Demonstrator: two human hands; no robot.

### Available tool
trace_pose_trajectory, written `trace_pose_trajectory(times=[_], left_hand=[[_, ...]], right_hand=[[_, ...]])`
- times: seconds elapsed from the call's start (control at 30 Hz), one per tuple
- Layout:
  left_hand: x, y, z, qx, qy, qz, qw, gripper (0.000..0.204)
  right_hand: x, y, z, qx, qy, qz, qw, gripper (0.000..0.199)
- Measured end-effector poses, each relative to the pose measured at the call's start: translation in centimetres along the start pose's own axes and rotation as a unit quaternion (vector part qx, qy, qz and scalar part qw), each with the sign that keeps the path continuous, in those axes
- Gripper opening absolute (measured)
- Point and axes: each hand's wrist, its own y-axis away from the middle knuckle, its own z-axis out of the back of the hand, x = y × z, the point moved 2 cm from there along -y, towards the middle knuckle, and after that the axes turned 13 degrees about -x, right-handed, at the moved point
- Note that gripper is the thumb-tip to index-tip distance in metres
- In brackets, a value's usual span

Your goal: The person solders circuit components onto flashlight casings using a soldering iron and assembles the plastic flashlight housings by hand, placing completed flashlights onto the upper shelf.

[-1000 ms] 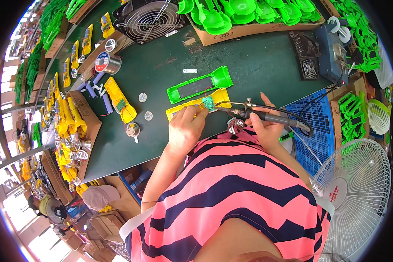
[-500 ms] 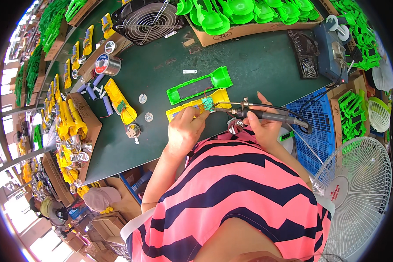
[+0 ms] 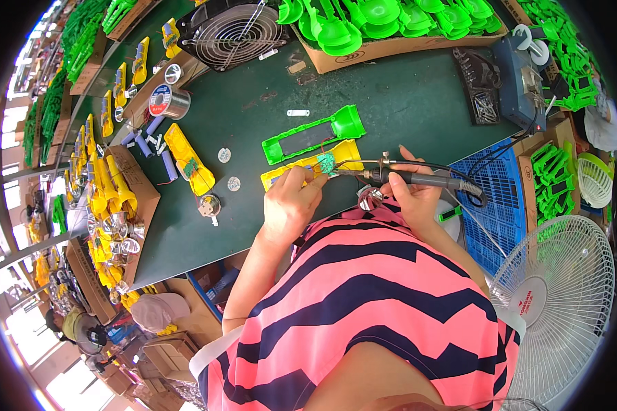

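Observation:
My right hand is closed around the dark handle of a soldering iron, which has a metal guide tube along it. The iron's tip points left and meets the lower edge of a small green circuit board. That board lies over a yellow plastic lamp housing, with thin wires beside it. My left hand rests on the housing, its thumb and finger pinched next to the board; what they grip is hidden. Just beyond lies a green housing half with a dark panel. A shiny reflector sits below the iron.
Left on the green bench are another yellow housing, round discs, blue battery cells and a solder spool. A black fan and a carton of green parts stand behind. A white fan stands right.
My right hand and the rear of the soldering iron have shifted very slightly, and the cable behind it has moved a little. My left hand and the housings stay where they were.

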Motion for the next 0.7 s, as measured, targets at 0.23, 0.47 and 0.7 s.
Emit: trace_pose_trajectory(times=[0.23, 0.47, 0.7], left_hand=[[-0.1, -0.1, 0.0, -0.009, 0.001, 0.003, 1.000, 0.021], [-0.2, 0.0, -0.2, -0.018, 0.014, 0.014, 1.000, 0.022], [4.7, -2.0, 0.4, -0.166, -0.032, 0.099, 0.981, 0.026]], right_hand=[[1.2, -0.8, 0.7, -0.033, -0.019, 0.018, 0.999, 0.023], [0.3, -1.8, 2.6, -0.049, -0.040, 0.089, 0.994, 0.024], [-0.8, -2.9, 4.5, -0.094, 0.024, 0.169, 0.981, 0.023]])
